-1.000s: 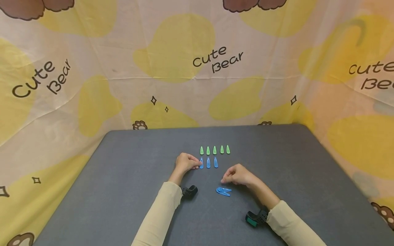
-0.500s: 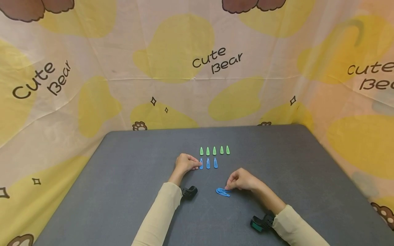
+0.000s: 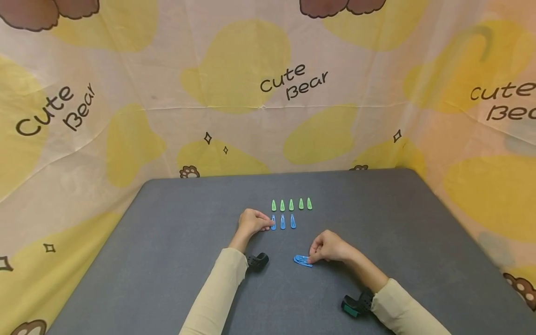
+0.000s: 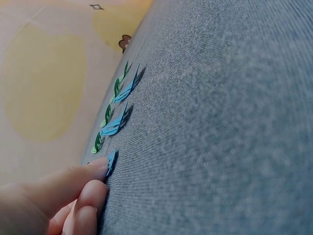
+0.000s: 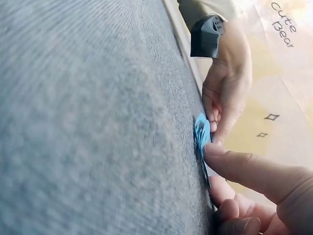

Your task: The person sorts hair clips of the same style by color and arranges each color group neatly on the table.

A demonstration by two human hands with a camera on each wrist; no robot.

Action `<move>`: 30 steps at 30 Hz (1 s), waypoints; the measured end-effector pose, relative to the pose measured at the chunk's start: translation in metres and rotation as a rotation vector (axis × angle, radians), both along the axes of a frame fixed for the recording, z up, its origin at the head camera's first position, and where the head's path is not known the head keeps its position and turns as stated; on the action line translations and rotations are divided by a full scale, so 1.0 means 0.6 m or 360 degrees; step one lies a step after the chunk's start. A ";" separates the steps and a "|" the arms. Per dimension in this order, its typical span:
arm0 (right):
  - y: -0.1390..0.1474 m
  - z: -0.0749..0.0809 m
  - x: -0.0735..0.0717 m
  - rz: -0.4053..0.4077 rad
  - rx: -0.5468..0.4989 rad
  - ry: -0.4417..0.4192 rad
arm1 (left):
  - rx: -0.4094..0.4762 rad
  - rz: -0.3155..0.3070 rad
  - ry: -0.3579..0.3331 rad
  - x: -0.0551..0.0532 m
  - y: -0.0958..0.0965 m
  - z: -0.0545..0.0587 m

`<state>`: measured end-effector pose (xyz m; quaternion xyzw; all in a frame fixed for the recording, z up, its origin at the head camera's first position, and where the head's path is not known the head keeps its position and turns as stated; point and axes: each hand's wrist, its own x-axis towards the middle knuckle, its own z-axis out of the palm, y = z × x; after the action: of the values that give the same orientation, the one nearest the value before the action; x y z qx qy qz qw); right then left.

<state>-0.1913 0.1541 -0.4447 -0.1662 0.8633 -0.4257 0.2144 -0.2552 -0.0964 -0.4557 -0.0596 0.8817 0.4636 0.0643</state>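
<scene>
My left hand (image 3: pixel 253 222) pinches the leftmost blue snap hair clip (image 3: pixel 273 223) of a short blue row; in the left wrist view its thumb lies over the clip's end (image 4: pixel 111 164). My right hand (image 3: pixel 328 246) is lower and to the right, thumb and fingers on the right end of a small overlapping pile of blue hair clips (image 3: pixel 300 260). In the right wrist view that pile (image 5: pixel 201 128) fans out beyond the thumb, and the fingertips hide part of it. Two more blue clips (image 3: pixel 282 222) stand in line beside the left hand's clip, narrow ends pointing away.
Several green hair clips (image 3: pixel 291 204) form a row just behind the blue one. All lie on a dark grey cloth-covered table (image 3: pixel 188 209). A printed curtain (image 3: pixel 234 65) hangs behind it and along its sides.
My right hand has come down and a little right onto the pile of blue clips, whose spread ends are now closer together under its fingers. The left hand has stayed put.
</scene>
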 end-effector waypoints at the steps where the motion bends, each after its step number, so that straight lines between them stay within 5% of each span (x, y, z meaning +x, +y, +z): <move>1: -0.002 0.000 0.000 -0.0007 0.0008 0.0002 | 0.0000 0.0004 -0.0001 0.000 0.000 0.000; 19: -0.012 0.003 0.007 -0.0101 0.0071 0.0015 | -0.0029 0.0014 -0.0013 -0.002 0.000 -0.001; 30: 0.004 -0.008 -0.002 0.0013 -0.0104 -0.0053 | -0.0013 0.0019 -0.0026 -0.003 -0.001 -0.001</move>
<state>-0.1926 0.1566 -0.4497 -0.1696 0.8445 -0.4556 0.2250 -0.2569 -0.0970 -0.4564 -0.0689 0.8826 0.4599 0.0686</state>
